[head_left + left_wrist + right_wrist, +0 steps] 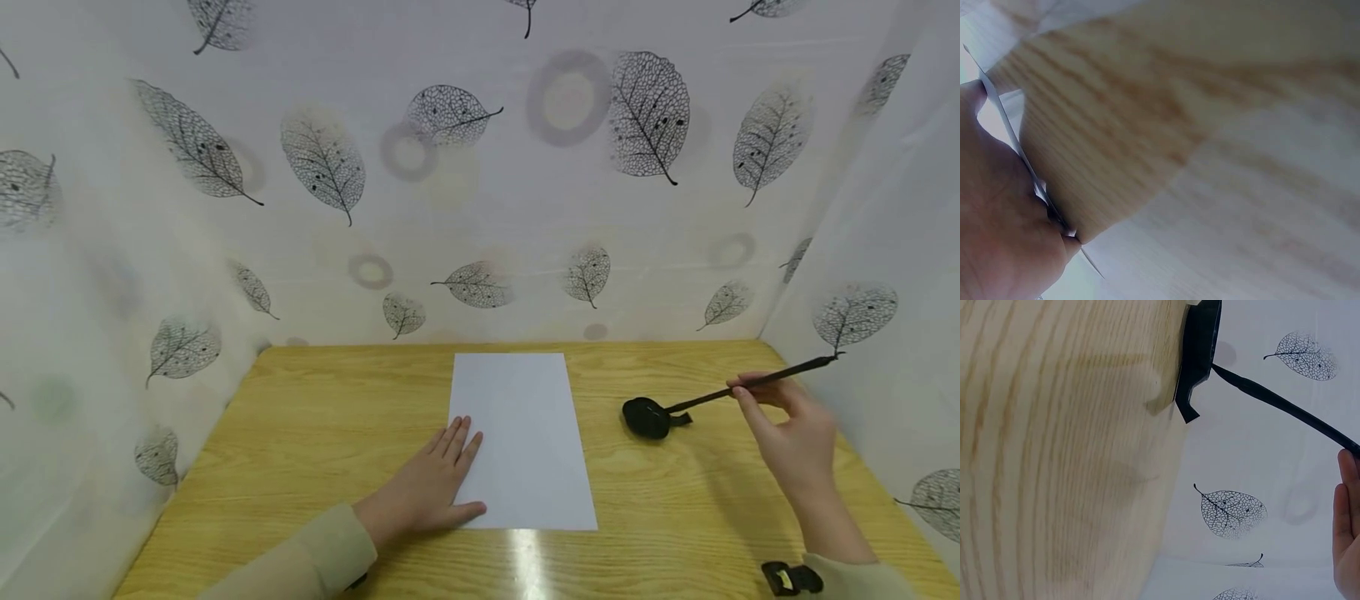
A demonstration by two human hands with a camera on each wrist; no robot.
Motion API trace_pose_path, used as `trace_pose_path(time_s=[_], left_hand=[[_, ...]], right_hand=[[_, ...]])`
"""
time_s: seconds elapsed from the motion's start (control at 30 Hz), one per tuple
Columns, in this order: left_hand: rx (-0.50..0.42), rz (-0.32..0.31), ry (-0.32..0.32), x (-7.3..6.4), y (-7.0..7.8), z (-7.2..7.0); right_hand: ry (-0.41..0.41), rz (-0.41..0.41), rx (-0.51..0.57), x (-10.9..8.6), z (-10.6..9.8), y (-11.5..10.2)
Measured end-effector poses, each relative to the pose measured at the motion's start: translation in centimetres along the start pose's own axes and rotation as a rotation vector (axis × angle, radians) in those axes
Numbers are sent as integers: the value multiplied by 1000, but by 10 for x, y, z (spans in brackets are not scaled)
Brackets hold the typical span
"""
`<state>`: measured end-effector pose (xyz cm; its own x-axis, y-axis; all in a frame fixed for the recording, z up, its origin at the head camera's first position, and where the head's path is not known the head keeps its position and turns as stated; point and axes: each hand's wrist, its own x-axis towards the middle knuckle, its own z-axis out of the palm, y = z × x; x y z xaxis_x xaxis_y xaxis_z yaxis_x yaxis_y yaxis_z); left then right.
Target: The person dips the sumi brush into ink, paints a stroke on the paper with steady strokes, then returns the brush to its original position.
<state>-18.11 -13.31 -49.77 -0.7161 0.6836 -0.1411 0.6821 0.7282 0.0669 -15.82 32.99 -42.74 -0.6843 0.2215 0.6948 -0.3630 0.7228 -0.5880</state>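
Note:
My left hand (427, 487) rests with its fingers spread on the left edge of a white sheet of paper (525, 442). In the left wrist view the sheet (1015, 140) appears as a thin edge along the hand (1010, 212). My right hand (798, 429) pinches the slim dark handle of an ink brush (780, 377) near its middle, the brush slanting down to the left. Its lower end is at a small round black ink dish (645, 418) with a short side tab. The right wrist view shows the brush (1285, 409) meeting the rim of the dish (1199, 344); the bristles are hidden.
The wood-grain table (337, 417) carries the paper and dish. White curtains with a leaf print (480, 208) enclose the back and both sides. A black buckled strap (791, 578) sits at the right sleeve.

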Motion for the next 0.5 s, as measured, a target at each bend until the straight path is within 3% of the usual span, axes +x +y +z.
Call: trace_pose_path(time_s=[0.17, 0.5], left_hand=[[-1, 9, 16, 2, -3, 6], [-10, -7, -13, -1, 3, -6]], right_hand=[[-10, 13, -20, -2, -2, 2], [25, 11, -19, 3, -14, 3]])
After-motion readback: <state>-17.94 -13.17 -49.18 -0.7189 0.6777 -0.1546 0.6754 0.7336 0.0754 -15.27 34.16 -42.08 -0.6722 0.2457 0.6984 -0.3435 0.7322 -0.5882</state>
